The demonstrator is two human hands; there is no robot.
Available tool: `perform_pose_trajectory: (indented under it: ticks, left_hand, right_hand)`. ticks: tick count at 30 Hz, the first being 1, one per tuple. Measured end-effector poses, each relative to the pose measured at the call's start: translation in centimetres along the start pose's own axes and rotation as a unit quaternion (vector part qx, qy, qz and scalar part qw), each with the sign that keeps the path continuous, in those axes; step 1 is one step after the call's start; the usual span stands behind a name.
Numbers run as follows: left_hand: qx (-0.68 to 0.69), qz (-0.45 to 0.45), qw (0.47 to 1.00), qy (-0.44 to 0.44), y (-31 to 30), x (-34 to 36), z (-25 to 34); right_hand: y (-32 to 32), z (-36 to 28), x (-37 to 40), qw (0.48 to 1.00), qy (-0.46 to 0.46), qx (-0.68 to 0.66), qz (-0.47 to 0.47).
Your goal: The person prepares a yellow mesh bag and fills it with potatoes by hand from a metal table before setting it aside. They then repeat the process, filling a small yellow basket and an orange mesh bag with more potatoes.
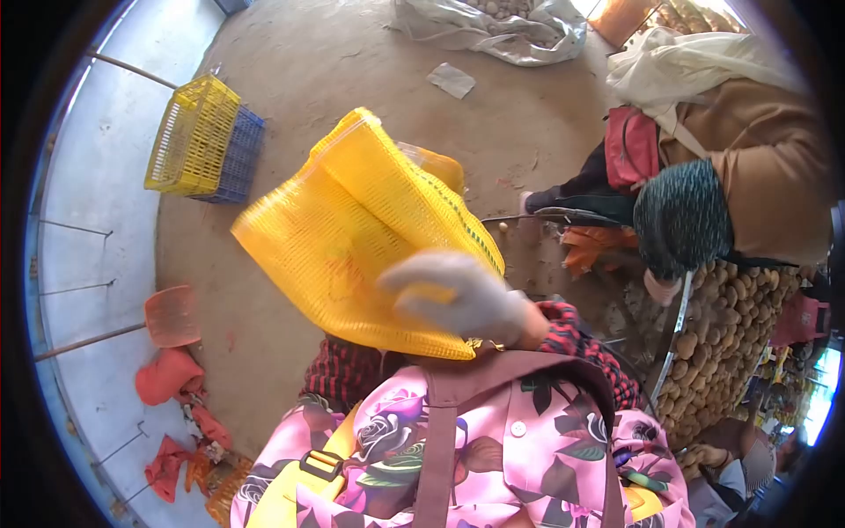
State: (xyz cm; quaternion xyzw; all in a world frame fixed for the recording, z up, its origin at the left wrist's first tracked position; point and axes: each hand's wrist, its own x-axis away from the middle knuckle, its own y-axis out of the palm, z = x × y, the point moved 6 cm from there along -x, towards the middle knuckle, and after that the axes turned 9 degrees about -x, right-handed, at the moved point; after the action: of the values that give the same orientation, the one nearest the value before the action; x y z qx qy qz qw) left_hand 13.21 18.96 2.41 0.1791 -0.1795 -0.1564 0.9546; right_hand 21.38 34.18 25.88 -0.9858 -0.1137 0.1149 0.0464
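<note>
A large yellow mesh bag (370, 211) spreads out in front of my body, its upper end pointing away from me. Over its near right part lies my right hand (458, 295) in a pale glove, blurred by motion, with thumb and fingers apart and yellow mesh showing between them. My left hand is hidden by the bag; only the red-and-black checked sleeve (341, 374) shows below the mesh, so its fingers cannot be made out. Behind the bag sits another yellow object (440, 167), partly covered.
Yellow (189, 132) and blue (238, 158) crates stand at the left, above a red shovel (172, 315). At the right a bent-over person (766, 167) works beside a heap of potato-like produce (717, 334). A white sack (493, 40) with similar produce lies at the top.
</note>
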Motion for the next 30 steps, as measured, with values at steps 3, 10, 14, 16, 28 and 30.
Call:
perform_pose_trajectory:
  ticks: [3, 10, 14, 16, 28, 30]
  left_hand:
    - [-0.014, 0.001, 1.0, -0.008, 0.4, -0.5, -0.2]
    - [-0.037, -0.031, 0.999, -0.002, 1.4, -2.3, -0.1]
    - [-0.057, -0.064, 0.996, 0.0, 2.5, -3.3, 0.1]
    - [-0.053, -0.095, 0.994, 0.004, 3.5, -3.7, 0.0]
    - [0.089, -0.234, 0.95, -0.189, 21.6, 4.5, -12.0]
    - [0.129, -0.193, 0.947, -0.224, 24.0, 5.4, -14.9]
  right_hand:
    - [-8.1, -0.6, 2.2, 0.932, 0.016, 0.224, 0.286]
    - [-9.1, 7.9, 5.4, 0.858, 0.151, -0.427, 0.241]
    - [-9.6, 5.9, 10.3, 0.862, 0.132, -0.336, 0.355]
    - [-12.7, 5.5, 14.6, 0.855, 0.133, -0.221, 0.45]
    - [-23.6, -3.4, 25.6, 0.842, 0.034, -0.031, 0.538]
    - [-24.0, -3.2, 27.1, 0.852, 0.041, -0.056, 0.518]
